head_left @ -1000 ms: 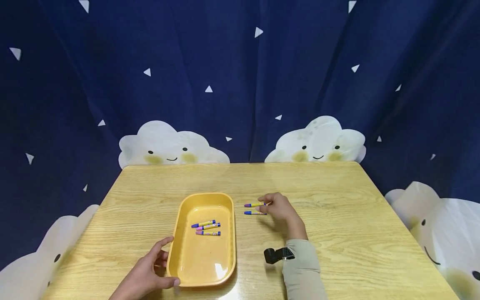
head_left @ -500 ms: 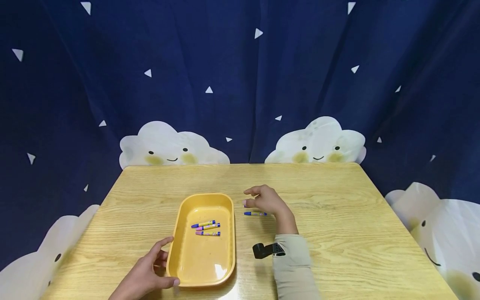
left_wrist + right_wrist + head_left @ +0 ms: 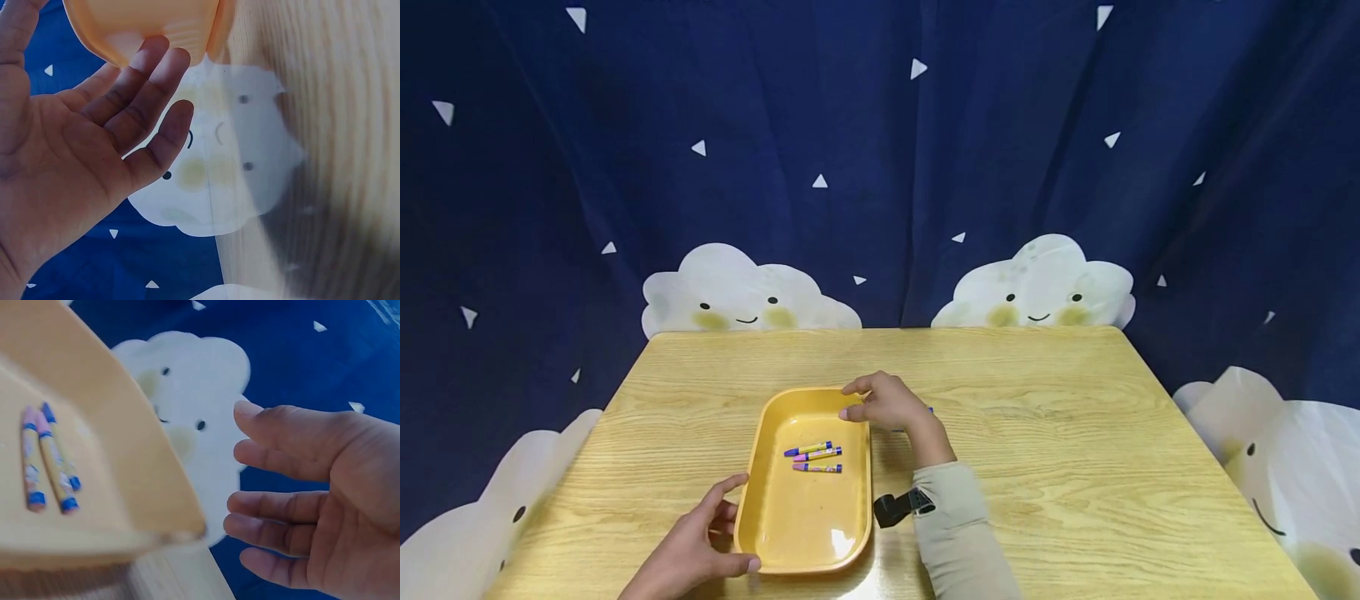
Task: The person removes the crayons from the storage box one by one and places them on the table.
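My left hand (image 3: 688,542) rests at the near left corner of a yellow tray (image 3: 805,521), thumb and index finger touching its rim. In the left wrist view, that hand's fingers (image 3: 150,119) are loosely bent beside the tray's wall (image 3: 144,25). Three crayons lie in the tray: a blue-tipped one (image 3: 808,449), a pink one (image 3: 817,455) and another pink one (image 3: 817,468). My right hand (image 3: 891,406) hovers at the tray's far right rim, thumb and fingers apart with nothing between them. Behind it, a crayon's blue end (image 3: 931,409) shows on the table.
The wooden table (image 3: 1037,417) extends to both sides of the tray. A dark blue curtain (image 3: 880,108) with white triangles and smiling clouds hangs behind it. A black strap-mounted device (image 3: 898,507) sits on my right wrist, close to the tray's right side.
My right hand has moved left from above the two crayons on the table to the tray's far right rim. My left hand, the tray and its crayons have stayed put.
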`<state>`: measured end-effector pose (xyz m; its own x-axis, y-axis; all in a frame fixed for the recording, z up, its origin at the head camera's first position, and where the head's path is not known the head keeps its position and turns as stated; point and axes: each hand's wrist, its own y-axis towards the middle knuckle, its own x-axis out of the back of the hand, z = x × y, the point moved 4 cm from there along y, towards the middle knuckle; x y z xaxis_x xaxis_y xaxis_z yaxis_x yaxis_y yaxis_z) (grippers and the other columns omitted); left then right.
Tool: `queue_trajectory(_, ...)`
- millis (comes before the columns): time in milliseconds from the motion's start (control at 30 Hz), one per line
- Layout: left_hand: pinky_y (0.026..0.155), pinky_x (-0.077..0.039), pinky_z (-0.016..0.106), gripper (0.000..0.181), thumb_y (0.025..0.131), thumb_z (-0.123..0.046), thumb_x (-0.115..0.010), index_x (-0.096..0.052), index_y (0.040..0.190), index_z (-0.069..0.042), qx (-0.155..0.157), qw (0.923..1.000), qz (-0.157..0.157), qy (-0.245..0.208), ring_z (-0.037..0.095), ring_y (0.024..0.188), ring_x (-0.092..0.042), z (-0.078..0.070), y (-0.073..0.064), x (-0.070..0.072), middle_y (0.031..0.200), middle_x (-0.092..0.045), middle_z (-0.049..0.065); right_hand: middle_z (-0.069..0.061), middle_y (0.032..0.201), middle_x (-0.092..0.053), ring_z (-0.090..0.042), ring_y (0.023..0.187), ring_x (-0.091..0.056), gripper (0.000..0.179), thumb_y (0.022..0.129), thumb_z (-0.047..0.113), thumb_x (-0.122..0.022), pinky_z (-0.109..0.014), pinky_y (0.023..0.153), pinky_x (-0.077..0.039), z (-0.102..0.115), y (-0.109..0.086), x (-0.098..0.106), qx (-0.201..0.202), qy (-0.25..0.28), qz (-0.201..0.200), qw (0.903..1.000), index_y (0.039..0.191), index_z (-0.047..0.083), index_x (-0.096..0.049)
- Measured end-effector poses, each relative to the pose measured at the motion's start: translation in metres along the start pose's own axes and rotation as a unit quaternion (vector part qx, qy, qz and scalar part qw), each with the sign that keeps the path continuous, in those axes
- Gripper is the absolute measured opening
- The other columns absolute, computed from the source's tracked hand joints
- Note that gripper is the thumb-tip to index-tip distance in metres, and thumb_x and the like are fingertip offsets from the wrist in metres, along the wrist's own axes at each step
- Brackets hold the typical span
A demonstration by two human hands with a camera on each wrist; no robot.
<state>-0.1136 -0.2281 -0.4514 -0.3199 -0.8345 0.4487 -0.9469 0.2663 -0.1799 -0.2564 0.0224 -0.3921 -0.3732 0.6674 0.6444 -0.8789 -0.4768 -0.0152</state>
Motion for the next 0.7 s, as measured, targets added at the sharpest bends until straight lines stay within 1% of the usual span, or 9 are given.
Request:
queue_trajectory(100, 0.075, -0.048, 0.031, 0.097, 0.063, -0.019, -0.087, -0.029, 0.140, -0.004, -0.004, 1.0000, -0.001, 0.000, 0.023, 0.087, -0.055, 0.000, 0.000, 0.000, 0.098, -0.058, 0.010, -0.007, 0.114, -0.062, -0.026, 0.100, -0.057, 0.033, 0.081, 0.020, -0.073, -0.033, 0.079, -0.046, 0.007, 0.006, -0.011, 0.006, -0.003, 0.014, 0.9999, 0.111, 0.006, -0.067)
queue_trajectory(233, 0.075, -0.048, 0.031, 0.096, 0.064, -0.018, -0.086, -0.029, 0.140, -0.004, -0.012, 0.9999, 0.000, -0.005, 0.023, 0.087, -0.056, 0.002, -0.001, 0.000, 0.099, -0.058, 0.011, -0.004, 0.111, -0.063, -0.016, 0.086, -0.057, 0.030, 0.081, 0.020, -0.073, -0.028, 0.075, -0.046, 0.013, 0.015, -0.025, 0.016, -0.014, 0.033, 0.9992, 0.108, 0.008, -0.069)
queue_trajectory(333, 0.074, -0.048, 0.031, 0.096, 0.065, -0.017, -0.085, -0.028, 0.140, -0.004, -0.012, 0.9998, 0.004, -0.012, 0.024, 0.087, -0.056, 0.002, -0.001, 0.000, 0.099, -0.058, 0.012, -0.004, 0.108, -0.065, -0.016, 0.080, -0.057, 0.030, 0.081, 0.019, -0.073, -0.027, 0.073, -0.046, 0.015, 0.021, -0.036, 0.023, -0.019, 0.050, 0.9983, 0.108, 0.007, -0.069)
queue_trajectory(433, 0.074, -0.048, 0.032, 0.096, 0.064, -0.017, -0.086, -0.028, 0.140, -0.004, -0.004, 0.9999, 0.006, -0.016, 0.025, 0.088, -0.055, 0.003, 0.000, 0.000, 0.099, -0.058, 0.012, -0.004, 0.108, -0.064, -0.020, 0.092, -0.059, 0.030, 0.081, 0.018, -0.074, -0.028, 0.078, -0.046, 0.016, 0.025, -0.048, 0.021, -0.022, 0.067, 0.9973, 0.108, 0.006, -0.069)
queue_trajectory(500, 0.074, -0.048, 0.033, 0.097, 0.064, -0.017, -0.086, -0.028, 0.140, -0.004, 0.004, 0.9999, 0.006, -0.015, 0.025, 0.088, -0.055, 0.003, 0.000, 0.000, 0.099, -0.058, 0.011, -0.003, 0.109, -0.064, -0.022, 0.102, -0.057, 0.030, 0.081, 0.019, -0.073, -0.028, 0.081, -0.045, 0.014, 0.028, -0.057, 0.020, -0.027, 0.077, 0.9965, 0.108, 0.006, -0.069)
queue_trajectory(533, 0.074, -0.048, 0.033, 0.097, 0.064, -0.018, -0.086, -0.028, 0.140, -0.004, 0.007, 0.9999, 0.006, -0.014, 0.024, 0.088, -0.055, 0.004, 0.001, 0.000, 0.098, -0.058, 0.011, -0.004, 0.109, -0.064, -0.024, 0.102, -0.057, 0.030, 0.081, 0.018, -0.073, -0.028, 0.081, -0.045, 0.013, 0.029, -0.061, 0.019, -0.023, 0.081, 0.9963, 0.107, 0.005, -0.069)
queue_trajectory(567, 0.074, -0.048, 0.033, 0.097, 0.064, -0.018, -0.086, -0.028, 0.140, -0.004, 0.008, 0.9999, 0.005, -0.012, 0.024, 0.088, -0.054, 0.003, 0.001, 0.000, 0.098, -0.058, 0.010, -0.003, 0.109, -0.064, -0.024, 0.107, -0.055, 0.029, 0.081, 0.018, -0.073, -0.028, 0.083, -0.044, 0.013, 0.030, -0.065, 0.018, -0.021, 0.084, 0.9961, 0.107, 0.005, -0.069)
queue_trajectory(667, 0.074, -0.048, 0.032, 0.097, 0.063, -0.019, -0.086, -0.029, 0.140, -0.004, 0.001, 1.0000, 0.002, -0.001, 0.023, 0.087, -0.054, 0.003, 0.001, 0.001, 0.097, -0.057, 0.010, -0.004, 0.108, -0.065, -0.023, 0.106, -0.056, 0.027, 0.081, 0.016, -0.073, -0.027, 0.082, -0.044, 0.010, 0.033, -0.075, 0.013, -0.011, 0.087, 0.9961, 0.106, 0.005, -0.070)
queue_trajectory(700, 0.074, -0.048, 0.032, 0.097, 0.063, -0.019, -0.086, -0.029, 0.140, -0.004, -0.002, 1.0000, 0.000, 0.002, 0.023, 0.087, -0.055, 0.003, 0.000, 0.001, 0.097, -0.057, 0.009, -0.005, 0.109, -0.064, -0.022, 0.102, -0.057, 0.027, 0.081, 0.015, -0.072, -0.027, 0.080, -0.045, 0.010, 0.034, -0.077, 0.008, 0.000, 0.086, 0.9963, 0.106, 0.004, -0.070)
